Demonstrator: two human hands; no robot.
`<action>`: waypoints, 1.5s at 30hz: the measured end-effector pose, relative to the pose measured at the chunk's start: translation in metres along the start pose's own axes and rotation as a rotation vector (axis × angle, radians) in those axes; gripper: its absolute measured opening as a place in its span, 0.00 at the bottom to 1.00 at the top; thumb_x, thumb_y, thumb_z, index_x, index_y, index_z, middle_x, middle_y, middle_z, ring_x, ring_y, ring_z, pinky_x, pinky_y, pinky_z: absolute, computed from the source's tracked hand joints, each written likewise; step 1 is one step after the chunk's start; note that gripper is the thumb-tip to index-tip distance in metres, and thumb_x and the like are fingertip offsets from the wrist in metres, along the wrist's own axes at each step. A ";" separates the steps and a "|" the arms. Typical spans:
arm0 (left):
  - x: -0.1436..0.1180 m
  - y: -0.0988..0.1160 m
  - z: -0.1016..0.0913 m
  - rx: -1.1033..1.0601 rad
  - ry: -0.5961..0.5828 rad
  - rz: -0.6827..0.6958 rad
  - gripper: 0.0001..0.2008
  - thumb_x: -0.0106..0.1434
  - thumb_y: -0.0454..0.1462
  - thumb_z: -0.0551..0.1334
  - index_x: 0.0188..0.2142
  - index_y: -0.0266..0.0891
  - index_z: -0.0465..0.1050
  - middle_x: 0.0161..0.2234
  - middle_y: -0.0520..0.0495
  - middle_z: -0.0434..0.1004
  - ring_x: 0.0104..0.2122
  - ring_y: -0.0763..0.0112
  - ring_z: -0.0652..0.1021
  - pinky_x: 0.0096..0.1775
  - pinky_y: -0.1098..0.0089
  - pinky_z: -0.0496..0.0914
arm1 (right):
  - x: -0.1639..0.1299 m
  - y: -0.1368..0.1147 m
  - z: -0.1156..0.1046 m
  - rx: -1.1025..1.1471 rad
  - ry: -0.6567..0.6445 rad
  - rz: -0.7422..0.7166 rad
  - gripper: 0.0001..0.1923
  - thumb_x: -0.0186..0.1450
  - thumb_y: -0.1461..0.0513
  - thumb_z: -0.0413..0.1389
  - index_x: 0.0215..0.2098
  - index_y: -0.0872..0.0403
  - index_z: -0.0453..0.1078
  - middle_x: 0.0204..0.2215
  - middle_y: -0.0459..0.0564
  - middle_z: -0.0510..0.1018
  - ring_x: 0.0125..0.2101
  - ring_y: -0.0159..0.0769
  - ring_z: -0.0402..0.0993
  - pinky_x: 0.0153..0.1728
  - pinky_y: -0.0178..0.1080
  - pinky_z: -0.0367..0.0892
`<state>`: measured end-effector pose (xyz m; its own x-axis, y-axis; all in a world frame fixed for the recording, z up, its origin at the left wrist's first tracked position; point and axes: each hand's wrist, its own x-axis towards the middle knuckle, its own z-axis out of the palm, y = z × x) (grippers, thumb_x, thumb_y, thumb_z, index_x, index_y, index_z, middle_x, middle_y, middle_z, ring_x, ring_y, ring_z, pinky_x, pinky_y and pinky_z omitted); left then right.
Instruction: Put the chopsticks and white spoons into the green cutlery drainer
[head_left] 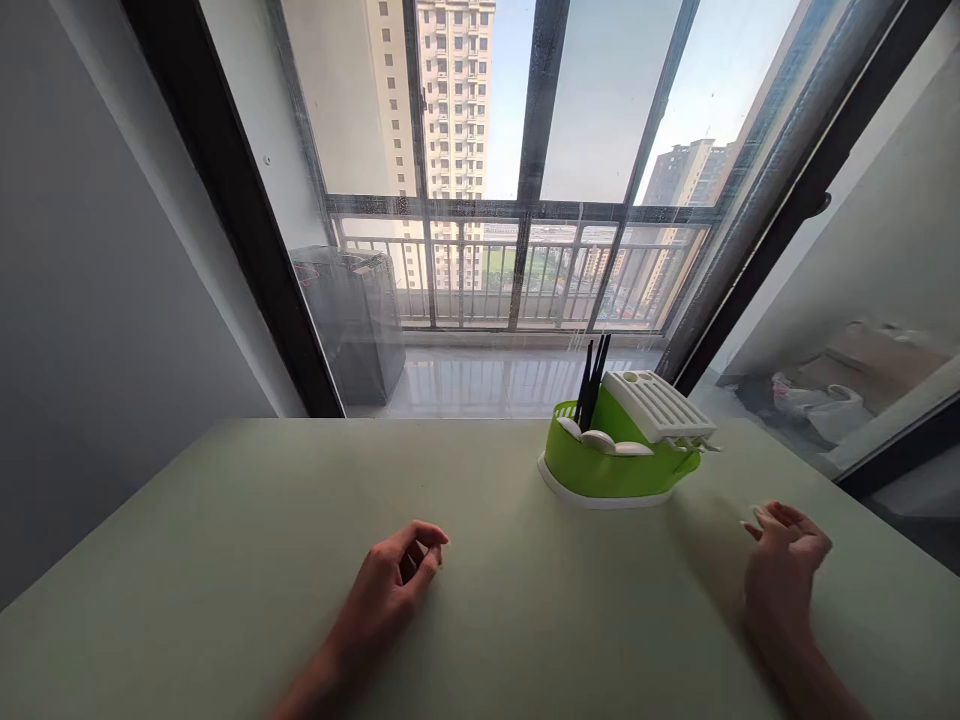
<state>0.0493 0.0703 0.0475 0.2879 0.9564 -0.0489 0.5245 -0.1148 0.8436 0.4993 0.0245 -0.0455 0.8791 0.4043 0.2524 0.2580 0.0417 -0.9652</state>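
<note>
Head view: green cutlery holder sits on the table, toward the far edge, right of centre, nothing touching it. White slatted lid on its right half, tilted. Black chopsticks stand upright in the left part; white spoons lie across the front rim.

Left hand rests on the table near the middle, fingers curled loosely, holding nothing. Right hand is near the right edge, just right of the holder and apart from it, fingers half bent, empty.

Handling, my read: thin moulded plastic, light, stiff, smooth and a bit slippery. Contents are loose, so they'd rattle or tip out if tilted. Lid looks unlatched, don't lift by it. Best hold: both sides of the green body, low, near the white base.

Writing: no brand, label or text readable anywhere.
</note>
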 end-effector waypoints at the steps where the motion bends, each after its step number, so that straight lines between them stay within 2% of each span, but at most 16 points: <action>1: 0.000 -0.001 0.000 0.002 -0.003 0.001 0.17 0.67 0.50 0.57 0.39 0.41 0.77 0.27 0.53 0.68 0.27 0.69 0.68 0.30 0.70 0.62 | 0.000 0.001 0.002 0.020 -0.001 0.025 0.24 0.65 0.50 0.53 0.55 0.51 0.59 0.55 0.58 0.67 0.56 0.52 0.68 0.59 0.63 0.61; 3: 0.001 -0.002 0.001 0.002 -0.004 -0.001 0.17 0.68 0.50 0.57 0.39 0.41 0.76 0.27 0.53 0.69 0.27 0.69 0.68 0.31 0.70 0.62 | 0.000 0.002 0.005 0.055 -0.021 0.060 0.24 0.65 0.49 0.52 0.55 0.51 0.63 0.56 0.57 0.70 0.57 0.50 0.69 0.60 0.60 0.62; 6: 0.000 -0.001 0.002 0.001 0.000 -0.004 0.16 0.68 0.49 0.57 0.39 0.41 0.76 0.27 0.52 0.70 0.28 0.69 0.68 0.31 0.70 0.63 | -0.004 -0.001 0.007 0.086 -0.118 0.091 0.29 0.65 0.48 0.53 0.60 0.51 0.66 0.61 0.55 0.71 0.61 0.51 0.67 0.62 0.56 0.61; 13: 0.000 0.000 0.001 0.001 -0.016 -0.004 0.16 0.69 0.50 0.57 0.39 0.41 0.76 0.27 0.53 0.69 0.27 0.69 0.68 0.31 0.70 0.63 | -0.012 -0.012 0.007 0.046 -0.343 0.185 0.41 0.65 0.41 0.53 0.72 0.47 0.58 0.66 0.55 0.69 0.63 0.54 0.67 0.62 0.52 0.61; 18: 0.000 0.000 0.001 0.008 -0.008 0.000 0.16 0.69 0.48 0.57 0.39 0.41 0.76 0.27 0.53 0.69 0.27 0.70 0.67 0.30 0.70 0.62 | -0.014 -0.015 0.008 0.094 -0.440 0.200 0.37 0.69 0.42 0.51 0.72 0.43 0.59 0.65 0.53 0.72 0.65 0.53 0.65 0.66 0.56 0.54; 21: 0.000 0.000 0.001 0.010 -0.008 0.003 0.16 0.69 0.48 0.57 0.40 0.40 0.76 0.27 0.53 0.69 0.27 0.70 0.67 0.30 0.70 0.62 | -0.014 -0.014 0.009 0.163 -0.448 0.165 0.36 0.70 0.44 0.52 0.71 0.47 0.61 0.66 0.54 0.72 0.65 0.53 0.66 0.66 0.55 0.56; 23: 0.000 0.000 0.000 0.012 -0.017 0.001 0.16 0.69 0.49 0.57 0.40 0.41 0.76 0.28 0.53 0.69 0.28 0.70 0.68 0.30 0.70 0.62 | -0.013 -0.014 0.009 0.145 -0.459 0.147 0.35 0.70 0.45 0.51 0.71 0.46 0.61 0.67 0.53 0.70 0.66 0.53 0.66 0.66 0.55 0.57; 28: -0.001 0.000 0.000 0.005 -0.029 -0.005 0.16 0.69 0.49 0.57 0.40 0.41 0.76 0.28 0.53 0.70 0.28 0.70 0.68 0.31 0.70 0.63 | -0.016 -0.016 0.009 -0.042 -0.465 0.014 0.38 0.70 0.44 0.50 0.75 0.43 0.54 0.70 0.50 0.64 0.68 0.56 0.62 0.67 0.56 0.58; 32: -0.001 0.000 0.000 0.003 -0.023 0.008 0.15 0.69 0.49 0.57 0.40 0.41 0.76 0.28 0.53 0.69 0.28 0.70 0.68 0.31 0.70 0.63 | -0.025 -0.018 0.008 -0.237 -0.542 -0.149 0.36 0.72 0.45 0.49 0.75 0.40 0.52 0.74 0.47 0.55 0.66 0.57 0.64 0.66 0.59 0.59; 37: 0.000 -0.002 0.001 -0.009 -0.028 -0.012 0.16 0.69 0.49 0.57 0.39 0.41 0.75 0.27 0.53 0.68 0.27 0.70 0.67 0.31 0.70 0.62 | -0.030 -0.016 0.010 -0.319 -0.545 -0.417 0.34 0.73 0.47 0.49 0.75 0.40 0.52 0.76 0.46 0.47 0.73 0.52 0.50 0.68 0.58 0.57; 41: -0.001 -0.004 0.001 -0.006 -0.026 -0.006 0.16 0.69 0.49 0.57 0.40 0.42 0.75 0.28 0.53 0.68 0.28 0.69 0.67 0.31 0.69 0.62 | -0.030 -0.016 0.010 -0.313 -0.538 -0.477 0.32 0.74 0.49 0.49 0.74 0.41 0.53 0.76 0.46 0.46 0.73 0.50 0.50 0.67 0.54 0.61; 45: 0.000 -0.005 0.001 -0.006 -0.030 -0.013 0.16 0.70 0.49 0.57 0.40 0.41 0.75 0.28 0.53 0.68 0.28 0.70 0.67 0.31 0.70 0.62 | -0.033 -0.019 0.009 -0.342 -0.509 -0.464 0.30 0.73 0.48 0.49 0.71 0.41 0.58 0.76 0.48 0.48 0.70 0.53 0.57 0.65 0.55 0.63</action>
<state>0.0471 0.0703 0.0424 0.3047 0.9494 -0.0757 0.5237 -0.1007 0.8459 0.4617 0.0189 -0.0361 0.3789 0.7885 0.4845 0.7378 0.0587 -0.6725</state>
